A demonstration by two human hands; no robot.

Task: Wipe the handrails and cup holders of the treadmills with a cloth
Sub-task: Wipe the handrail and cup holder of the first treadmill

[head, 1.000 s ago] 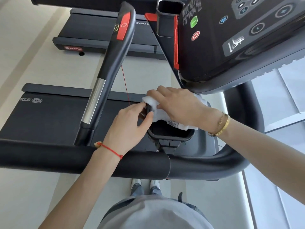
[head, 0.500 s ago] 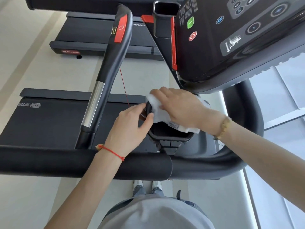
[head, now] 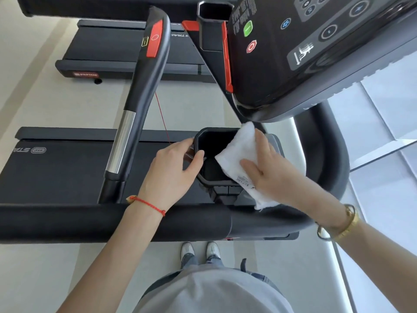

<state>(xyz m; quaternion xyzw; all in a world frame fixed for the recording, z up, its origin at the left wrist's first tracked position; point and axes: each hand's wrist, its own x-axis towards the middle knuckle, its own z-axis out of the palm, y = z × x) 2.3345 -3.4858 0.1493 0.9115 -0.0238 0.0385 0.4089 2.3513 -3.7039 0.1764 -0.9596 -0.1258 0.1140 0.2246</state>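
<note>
With the left hand [head: 171, 170] pinching the cup holder [head: 212, 154] rim and the right hand [head: 268, 170] flat on the cloth [head: 239, 152] draped over its opposite edge, unpinched cloth could slide off.

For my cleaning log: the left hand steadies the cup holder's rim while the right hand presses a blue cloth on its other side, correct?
Nearly: the head view shows the cloth is white, not blue. The left hand does steady the cup holder while the right hand presses it.

Bright, even daylight from 3 o'clock; soft glare on glossy console [head: 327, 53]; wide-angle bending at edges; slight softness throughout.
</note>
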